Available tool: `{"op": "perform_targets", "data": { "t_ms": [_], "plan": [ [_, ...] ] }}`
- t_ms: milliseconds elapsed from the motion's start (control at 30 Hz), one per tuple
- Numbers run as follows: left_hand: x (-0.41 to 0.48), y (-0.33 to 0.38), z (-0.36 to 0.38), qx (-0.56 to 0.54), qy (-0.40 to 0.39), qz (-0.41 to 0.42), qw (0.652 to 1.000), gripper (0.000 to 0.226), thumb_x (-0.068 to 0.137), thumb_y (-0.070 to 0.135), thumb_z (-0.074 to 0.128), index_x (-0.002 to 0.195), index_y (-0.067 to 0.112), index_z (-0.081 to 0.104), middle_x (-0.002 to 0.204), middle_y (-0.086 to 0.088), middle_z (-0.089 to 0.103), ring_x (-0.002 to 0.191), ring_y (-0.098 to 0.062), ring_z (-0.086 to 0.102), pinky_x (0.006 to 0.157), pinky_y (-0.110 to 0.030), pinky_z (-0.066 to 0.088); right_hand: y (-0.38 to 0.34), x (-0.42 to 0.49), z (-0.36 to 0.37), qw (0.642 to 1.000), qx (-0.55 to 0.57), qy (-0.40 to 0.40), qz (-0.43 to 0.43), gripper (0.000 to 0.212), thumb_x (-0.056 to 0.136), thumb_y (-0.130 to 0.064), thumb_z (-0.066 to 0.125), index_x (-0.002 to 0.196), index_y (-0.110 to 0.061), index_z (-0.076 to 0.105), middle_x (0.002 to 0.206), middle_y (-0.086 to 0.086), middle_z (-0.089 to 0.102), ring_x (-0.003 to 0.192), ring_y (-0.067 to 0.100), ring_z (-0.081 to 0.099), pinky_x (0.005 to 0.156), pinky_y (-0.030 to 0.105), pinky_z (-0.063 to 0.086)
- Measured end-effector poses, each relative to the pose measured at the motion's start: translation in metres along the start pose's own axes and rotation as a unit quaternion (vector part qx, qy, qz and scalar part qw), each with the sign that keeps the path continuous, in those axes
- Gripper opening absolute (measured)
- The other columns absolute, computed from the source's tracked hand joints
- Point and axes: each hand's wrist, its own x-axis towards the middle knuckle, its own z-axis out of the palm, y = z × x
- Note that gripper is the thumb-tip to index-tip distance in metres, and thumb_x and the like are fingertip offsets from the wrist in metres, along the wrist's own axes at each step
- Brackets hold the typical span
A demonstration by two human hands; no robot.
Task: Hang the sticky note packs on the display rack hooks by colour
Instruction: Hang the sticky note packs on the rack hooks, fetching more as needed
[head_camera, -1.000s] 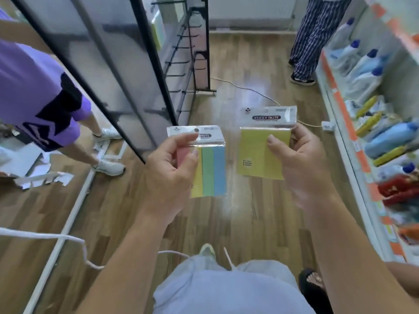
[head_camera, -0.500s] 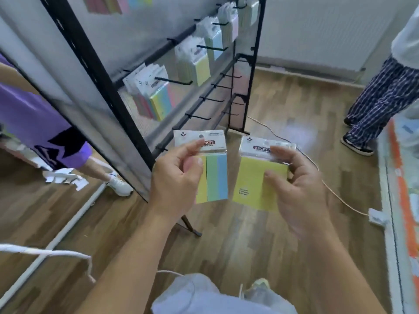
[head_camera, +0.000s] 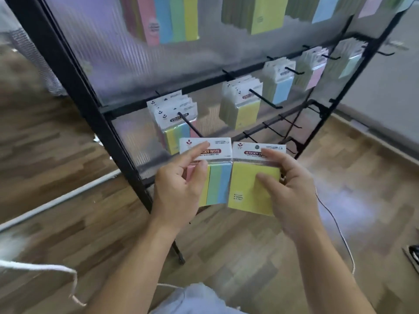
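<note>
Head view: I see the left hand (head_camera: 179, 189) raised, thumb and forefinger pinching the striped pack (head_camera: 217, 182) by its header. The right hand (head_camera: 294, 193) pinches the yellow pack (head_camera: 244, 184) likewise. Against 0.5 s ago, the packs now touch, nearer the rack (head_camera: 121, 141).

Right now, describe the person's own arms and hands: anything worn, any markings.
Both the left hand and right hand are bare: no gloves, and no rings show. The left forearm and right forearm are bare down to the frame's edge, with no sleeve, watch or band in view. No markings show.
</note>
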Motion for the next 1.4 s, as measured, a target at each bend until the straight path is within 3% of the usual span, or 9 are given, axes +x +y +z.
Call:
{"op": "perform_targets", "data": {
  "t_ms": [200, 267, 500, 600, 800, 967, 1067, 1267, 1400],
  "plan": [
    [0.022, -0.012, 0.021, 0.07, 0.076, 0.01, 0.995, 0.03, 0.091, 0.023, 0.056, 0.109, 0.046, 0.065, 0.043, 0.006, 0.043, 0.043, -0.01, 0.034, 0.039, -0.025, 0.037, 0.009, 0.061, -0.004, 0.997, 0.002, -0.079, -0.02, 0.044, 0.084, 0.007, 0.062, 0.101, -0.033, 0.064, 0.09, -0.016, 0.07, 0.077, -0.003, 0.062, 0.067, 0.011, 0.046],
    [0.024, -0.012, 0.024, 0.088, 0.106, 0.013, 0.99, 0.032, 0.089, 0.028, 0.057, 0.105, 0.054, 0.066, 0.049, -0.004, 0.046, 0.045, -0.023, 0.039, 0.039, -0.028, 0.04, 0.013, 0.077, -0.003, 0.995, 0.013, -0.101, -0.02, 0.037, 0.078, -0.004, 0.063, 0.099, -0.035, 0.065, 0.09, -0.017, 0.072, 0.078, 0.001, 0.064, 0.067, 0.013, 0.048],
    [0.017, -0.01, 0.045, 0.12, 0.216, 0.022, 0.969, 0.03, 0.086, 0.021, 0.061, 0.107, 0.041, 0.066, 0.098, 0.013, 0.072, 0.085, 0.001, 0.068, 0.066, -0.01, 0.049, 0.025, 0.122, -0.007, 0.977, 0.038, -0.207, -0.013, 0.038, 0.082, 0.002, 0.063, 0.099, -0.032, 0.066, 0.081, -0.021, 0.071, 0.068, -0.001, 0.061, 0.06, 0.012, 0.046],
    [0.018, -0.007, 0.056, 0.133, 0.263, 0.025, 0.955, 0.037, 0.082, 0.003, 0.06, 0.103, 0.033, 0.066, 0.097, 0.013, 0.07, 0.082, 0.01, 0.065, 0.069, -0.005, 0.046, 0.028, 0.134, -0.014, 0.97, 0.033, -0.241, -0.008, 0.036, 0.08, -0.003, 0.063, 0.1, -0.033, 0.067, 0.084, -0.014, 0.072, 0.07, 0.005, 0.061, 0.062, 0.017, 0.048],
    [0.02, -0.013, 0.068, 0.154, 0.299, -0.022, 0.942, 0.04, 0.083, 0.01, 0.058, 0.111, 0.037, 0.063, 0.089, 0.008, 0.074, 0.073, 0.008, 0.061, 0.067, -0.005, 0.043, 0.026, 0.15, -0.019, 0.958, 0.032, -0.286, -0.009, 0.031, 0.079, -0.009, 0.065, 0.103, -0.029, 0.069, 0.091, -0.01, 0.073, 0.076, 0.007, 0.063, 0.065, 0.02, 0.049],
    [0.029, -0.017, 0.071, 0.146, 0.3, -0.047, 0.942, 0.047, 0.088, 0.008, 0.058, 0.117, 0.045, 0.055, 0.119, 0.002, 0.068, 0.102, 0.0, 0.065, 0.076, -0.008, 0.048, 0.031, 0.156, -0.035, 0.963, 0.037, -0.266, -0.029, 0.04, 0.086, 0.005, 0.062, 0.1, -0.032, 0.068, 0.087, -0.017, 0.073, 0.07, 0.007, 0.063, 0.063, 0.019, 0.049],
    [0.034, -0.022, 0.072, 0.138, 0.284, -0.066, 0.946, 0.055, 0.092, 0.0, 0.057, 0.122, 0.045, 0.051, 0.125, -0.001, 0.064, 0.111, -0.013, 0.063, 0.074, -0.008, 0.05, 0.032, 0.163, -0.047, 0.975, 0.047, -0.21, -0.048, 0.035, 0.083, -0.005, 0.062, 0.099, -0.036, 0.069, 0.082, -0.02, 0.071, 0.066, 0.007, 0.057, 0.06, 0.019, 0.045],
    [0.046, -0.035, 0.073, 0.172, 0.279, -0.108, 0.939, 0.064, 0.092, 0.007, 0.058, 0.141, 0.046, 0.042, 0.132, 0.005, 0.059, 0.117, -0.012, 0.059, 0.094, -0.034, 0.053, 0.039, 0.176, -0.068, 0.988, 0.032, -0.138, -0.068, 0.038, 0.077, -0.014, 0.055, 0.105, -0.037, 0.067, 0.055, -0.02, 0.054, 0.051, 0.004, 0.037, 0.051, 0.011, 0.035],
    [0.052, -0.035, 0.078, 0.167, 0.262, -0.132, 0.941, 0.073, 0.093, 0.012, 0.059, 0.14, 0.059, 0.029, 0.135, 0.006, 0.056, 0.121, -0.01, 0.055, 0.097, -0.032, 0.05, 0.044, 0.178, -0.074, 0.989, 0.031, -0.128, -0.066, 0.04, 0.077, -0.013, 0.055, 0.102, -0.042, 0.067, 0.075, -0.011, 0.065, 0.058, 0.0, 0.046, 0.057, 0.01, 0.039]
  ]
}}
